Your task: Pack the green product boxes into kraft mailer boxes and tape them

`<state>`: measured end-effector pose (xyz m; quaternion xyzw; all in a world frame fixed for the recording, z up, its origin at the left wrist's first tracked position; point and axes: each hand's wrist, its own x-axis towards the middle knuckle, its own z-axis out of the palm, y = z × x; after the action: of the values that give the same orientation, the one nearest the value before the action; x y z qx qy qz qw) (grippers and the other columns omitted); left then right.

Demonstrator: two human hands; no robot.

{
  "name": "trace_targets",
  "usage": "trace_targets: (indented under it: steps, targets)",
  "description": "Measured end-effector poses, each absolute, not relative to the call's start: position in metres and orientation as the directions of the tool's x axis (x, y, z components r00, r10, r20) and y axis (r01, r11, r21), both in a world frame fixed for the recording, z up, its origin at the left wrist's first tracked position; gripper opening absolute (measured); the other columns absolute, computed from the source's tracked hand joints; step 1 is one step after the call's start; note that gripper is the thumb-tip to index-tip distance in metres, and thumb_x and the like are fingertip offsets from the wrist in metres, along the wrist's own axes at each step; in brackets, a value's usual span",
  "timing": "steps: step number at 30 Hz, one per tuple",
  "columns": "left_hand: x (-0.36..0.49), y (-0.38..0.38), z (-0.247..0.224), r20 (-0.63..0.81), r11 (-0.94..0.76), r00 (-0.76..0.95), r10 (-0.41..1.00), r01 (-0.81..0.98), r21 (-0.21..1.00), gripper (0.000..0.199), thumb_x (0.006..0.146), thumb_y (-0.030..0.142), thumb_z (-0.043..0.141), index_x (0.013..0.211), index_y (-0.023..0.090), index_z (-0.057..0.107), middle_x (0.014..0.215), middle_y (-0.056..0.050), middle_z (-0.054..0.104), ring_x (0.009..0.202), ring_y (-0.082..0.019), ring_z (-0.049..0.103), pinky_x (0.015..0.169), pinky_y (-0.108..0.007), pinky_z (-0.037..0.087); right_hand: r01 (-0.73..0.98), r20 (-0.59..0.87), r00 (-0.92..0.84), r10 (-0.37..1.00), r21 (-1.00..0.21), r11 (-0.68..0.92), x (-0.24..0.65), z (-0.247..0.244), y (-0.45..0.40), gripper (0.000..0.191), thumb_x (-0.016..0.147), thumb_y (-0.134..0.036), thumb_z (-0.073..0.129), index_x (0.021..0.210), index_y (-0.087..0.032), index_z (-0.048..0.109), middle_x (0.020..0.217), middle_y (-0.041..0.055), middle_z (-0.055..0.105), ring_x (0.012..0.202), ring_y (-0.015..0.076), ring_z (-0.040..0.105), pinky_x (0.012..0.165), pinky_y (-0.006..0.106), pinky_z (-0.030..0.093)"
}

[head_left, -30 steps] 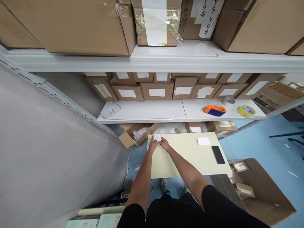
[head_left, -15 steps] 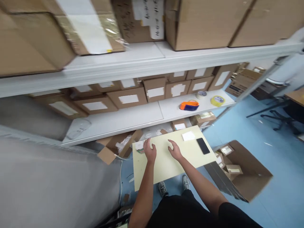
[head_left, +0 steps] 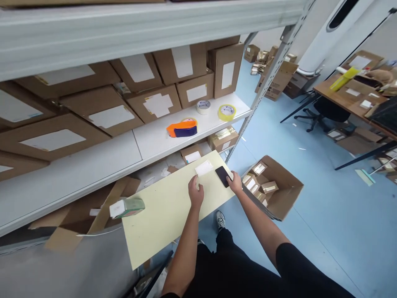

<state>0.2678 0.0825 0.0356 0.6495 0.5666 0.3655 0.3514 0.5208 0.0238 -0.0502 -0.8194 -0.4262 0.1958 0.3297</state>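
Note:
A pale yellow board (head_left: 164,223) spans the space in front of me like a small tabletop. At its right end lies a black smartphone (head_left: 221,175), and my right hand (head_left: 235,184) grips its near right edge, thumb over the top. My left hand (head_left: 196,193) hovers above the board's middle, fingers loosely curved and apart from the thumb, holding nothing. Just beyond it is a flat white stack of paper or labels (head_left: 204,167). On the board's far left corner rests a small green and white box (head_left: 133,207).
Behind the board stands a shelf (head_left: 118,151) with labelled cartons, an orange and blue tape dispenser (head_left: 182,128) and tape rolls (head_left: 227,112). An open carton (head_left: 288,194) holding small boxes is at right; another open carton (head_left: 80,215) is at left. A desk (head_left: 338,93) stands farther right.
My view has swung to the right. My right hand has moved from above the board's middle to the smartphone and taken hold of its edge. My left hand stays open, now near the white stack.

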Motion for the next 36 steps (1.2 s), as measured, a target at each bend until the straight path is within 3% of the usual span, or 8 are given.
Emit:
trace_targets:
  steps: [10, 15, 18, 22, 28, 36]
  targets:
    - [0.279, 0.059, 0.002, 0.048, -0.048, 0.014, 0.999, 0.551, 0.833, 0.057, 0.090, 0.016, 0.051, 0.146, 0.028, 0.055, 0.146, -0.009, 0.059, 0.139, -0.025, 0.051, 0.117, -0.046, 0.046, 0.644, -0.146, 0.487, 0.861, -0.606, -0.467, 0.555, -0.130, 0.059, 0.055, 0.087, -0.035, 0.065, 0.139, -0.019, 0.056, 0.147, 0.0213, 0.053, 0.136, 0.0380, 0.044, 0.110, 0.050, 0.038]
    - [0.268, 0.045, -0.005, 0.049, -0.024, -0.029, 0.998, 0.569, 0.822, 0.055, 0.091, 0.016, 0.050, 0.144, 0.027, 0.056, 0.145, -0.009, 0.059, 0.138, -0.024, 0.053, 0.115, -0.045, 0.048, 0.646, -0.221, 0.456, 0.862, -0.585, -0.491, 0.549, -0.139, 0.055, 0.061, 0.084, -0.034, 0.069, 0.141, -0.019, 0.056, 0.156, 0.0219, 0.045, 0.141, 0.0398, 0.040, 0.110, 0.051, 0.039]
    - [0.266, 0.036, -0.002, 0.037, -0.001, -0.052, 0.998, 0.562, 0.827, 0.055, 0.090, 0.016, 0.050, 0.144, 0.027, 0.057, 0.145, -0.009, 0.059, 0.138, -0.025, 0.052, 0.116, -0.045, 0.047, 0.640, -0.164, 0.464, 0.871, -0.618, -0.457, 0.549, -0.132, 0.053, 0.058, 0.086, -0.037, 0.064, 0.140, -0.018, 0.055, 0.153, 0.0208, 0.048, 0.140, 0.0380, 0.042, 0.112, 0.052, 0.038]
    - [0.261, 0.026, 0.009, 0.055, -0.003, -0.075, 0.996, 0.561, 0.828, 0.055, 0.090, 0.017, 0.050, 0.144, 0.028, 0.057, 0.146, -0.008, 0.059, 0.140, -0.024, 0.051, 0.117, -0.045, 0.046, 0.651, -0.024, 0.430, 0.903, -0.685, -0.328, 0.541, -0.104, 0.050, 0.053, 0.091, -0.038, 0.056, 0.139, -0.016, 0.055, 0.147, 0.0209, 0.053, 0.138, 0.0364, 0.045, 0.114, 0.054, 0.039]
    - [0.228, 0.011, 0.036, 0.110, -0.019, -0.125, 0.986, 0.570, 0.822, 0.056, 0.090, 0.020, 0.052, 0.145, 0.030, 0.056, 0.149, -0.007, 0.058, 0.143, -0.025, 0.050, 0.120, -0.048, 0.043, 0.585, 0.187, 0.305, 0.934, -0.811, -0.029, 0.487, -0.023, 0.033, 0.049, 0.095, -0.038, 0.053, 0.141, -0.021, 0.056, 0.150, 0.0166, 0.054, 0.144, 0.0327, 0.046, 0.117, 0.056, 0.041]
    - [0.137, -0.028, 0.079, 0.132, -0.006, -0.191, 0.973, 0.546, 0.838, 0.056, 0.091, 0.028, 0.055, 0.148, 0.031, 0.056, 0.156, -0.007, 0.054, 0.148, -0.025, 0.046, 0.124, -0.049, 0.038, 0.439, 0.279, 0.088, 0.956, -0.872, 0.214, 0.389, 0.068, -0.006, 0.052, 0.096, -0.039, 0.057, 0.147, -0.030, 0.055, 0.156, 0.0113, 0.052, 0.146, 0.0314, 0.048, 0.119, 0.057, 0.043]
